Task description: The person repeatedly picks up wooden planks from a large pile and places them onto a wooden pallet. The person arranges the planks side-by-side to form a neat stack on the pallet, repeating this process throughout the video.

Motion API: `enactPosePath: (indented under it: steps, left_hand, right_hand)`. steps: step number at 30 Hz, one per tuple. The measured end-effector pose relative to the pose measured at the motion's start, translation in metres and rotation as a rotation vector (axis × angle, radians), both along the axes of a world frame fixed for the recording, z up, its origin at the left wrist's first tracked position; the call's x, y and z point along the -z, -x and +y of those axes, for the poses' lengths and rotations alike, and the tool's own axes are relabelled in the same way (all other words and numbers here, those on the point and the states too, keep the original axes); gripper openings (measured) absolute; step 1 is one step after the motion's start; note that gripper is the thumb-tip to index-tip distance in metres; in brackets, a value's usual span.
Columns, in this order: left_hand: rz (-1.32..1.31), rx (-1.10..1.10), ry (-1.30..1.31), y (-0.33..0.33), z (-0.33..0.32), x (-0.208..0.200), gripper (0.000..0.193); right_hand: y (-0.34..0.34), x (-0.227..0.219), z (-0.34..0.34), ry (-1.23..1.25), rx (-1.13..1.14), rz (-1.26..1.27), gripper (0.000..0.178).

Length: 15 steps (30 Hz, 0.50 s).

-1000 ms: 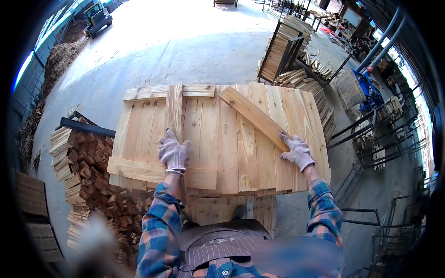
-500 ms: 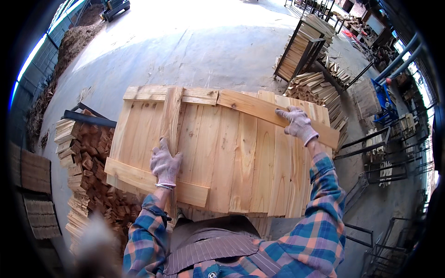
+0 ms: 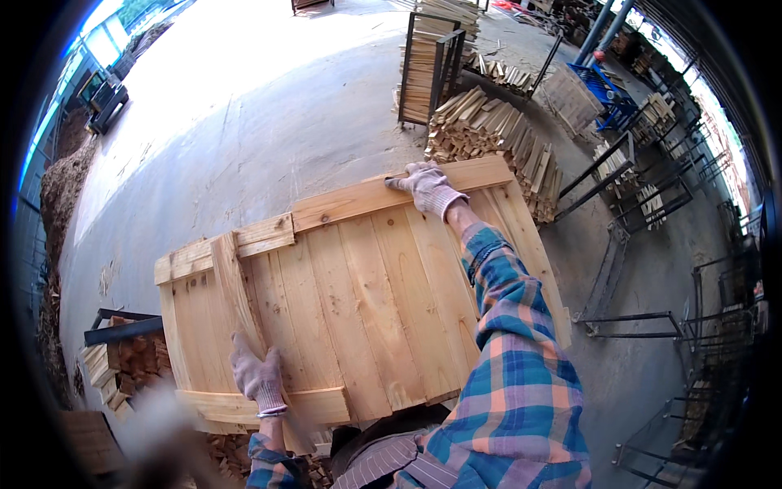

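A panel of side-by-side wooden planks (image 3: 366, 301) lies in front of me. My left hand (image 3: 257, 376), in a pale knit glove, is closed around the lower part of a loose wooden slat (image 3: 232, 281) that crosses the panel's left side. Under that hand runs a near-edge batten (image 3: 318, 405). My gloved right hand (image 3: 428, 187) grips a wooden board (image 3: 342, 204) along the far edge, fingers over its outer side. This board's left end meets a rougher far-left batten (image 3: 183, 262), with little or no gap.
Stacked wood blocks (image 3: 147, 359) sit beside a dark metal frame at the left. Beyond the panel stand a slat-filled metal rack (image 3: 423, 73) and a pile of cut sticks (image 3: 481, 130). Black metal frames (image 3: 631, 322) are at the right. A vehicle (image 3: 104, 102) is far left.
My right hand has swung the board from a slant across the panel to line up along the far edge. My left hand stays on the slat. The view has turned right.
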<state>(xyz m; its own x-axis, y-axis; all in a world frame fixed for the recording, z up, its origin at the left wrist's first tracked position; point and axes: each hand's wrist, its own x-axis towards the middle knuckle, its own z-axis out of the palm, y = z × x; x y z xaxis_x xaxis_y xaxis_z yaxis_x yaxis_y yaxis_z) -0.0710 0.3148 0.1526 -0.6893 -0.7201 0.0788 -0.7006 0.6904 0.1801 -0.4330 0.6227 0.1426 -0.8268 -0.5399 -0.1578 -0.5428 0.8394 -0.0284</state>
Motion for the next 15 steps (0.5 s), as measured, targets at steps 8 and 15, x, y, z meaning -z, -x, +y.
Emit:
enactPosePath:
  steps: [8,15]
  left_hand:
    - [0.013,0.011,-0.029,0.0,0.006,-0.005,0.084]
    - [-0.107,0.008,-0.108,-0.004,-0.009,-0.016,0.084]
  right_hand:
    - [-0.02,0.022,0.002,0.061,0.114,0.255,0.039]
    - [-0.155,0.007,-0.104,0.894,0.017,-0.398,0.064]
